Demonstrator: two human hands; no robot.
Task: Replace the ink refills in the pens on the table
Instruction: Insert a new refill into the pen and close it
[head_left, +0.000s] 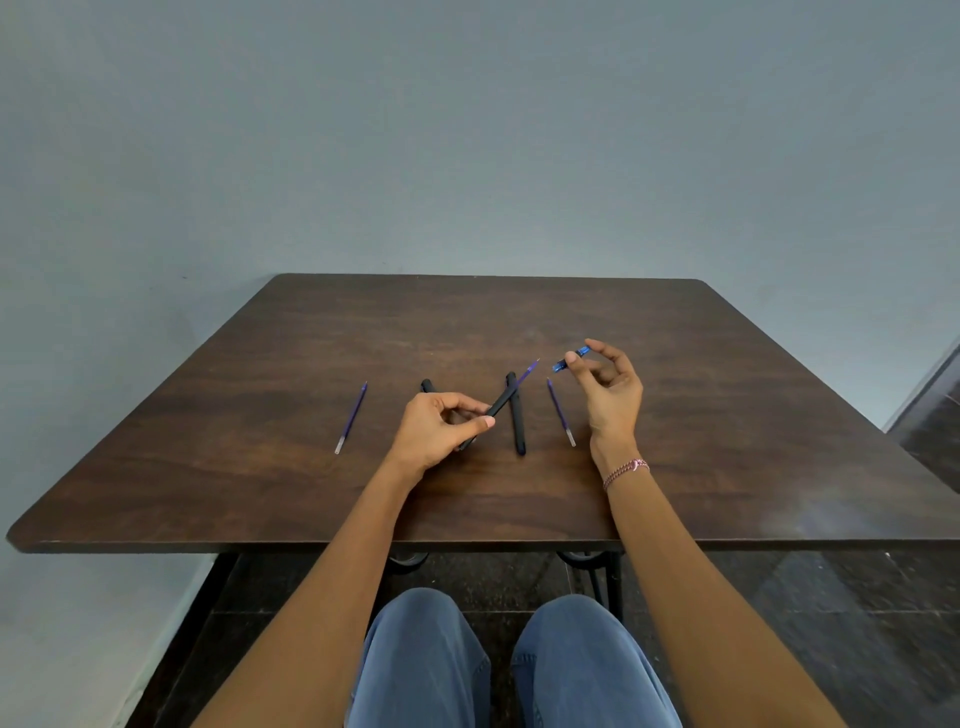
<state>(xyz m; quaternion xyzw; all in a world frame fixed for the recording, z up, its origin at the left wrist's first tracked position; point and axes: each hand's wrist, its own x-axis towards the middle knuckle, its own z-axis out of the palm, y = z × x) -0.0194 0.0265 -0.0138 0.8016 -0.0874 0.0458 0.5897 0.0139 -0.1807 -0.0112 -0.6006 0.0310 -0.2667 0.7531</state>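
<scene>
My left hand (441, 428) grips a black pen barrel (501, 402) tilted up to the right, with a purple refill (529, 372) sticking out of its open end. My right hand (608, 389) pinches the pen's small blue tip piece (570, 359) between thumb and forefinger, a short way right of the refill. A second black pen (518, 421) lies flat on the dark wooden table (701, 441) between my hands. A third black pen (427, 386) shows only its end behind my left hand. Two loose purple refills lie on the table, one at the left (352, 418) and one beside my right wrist (560, 413).
The table stands against a plain grey wall (467, 130). Its near edge (363, 545) is above my knees in blue jeans. A dark tiled floor (831, 623) shows below and to the right.
</scene>
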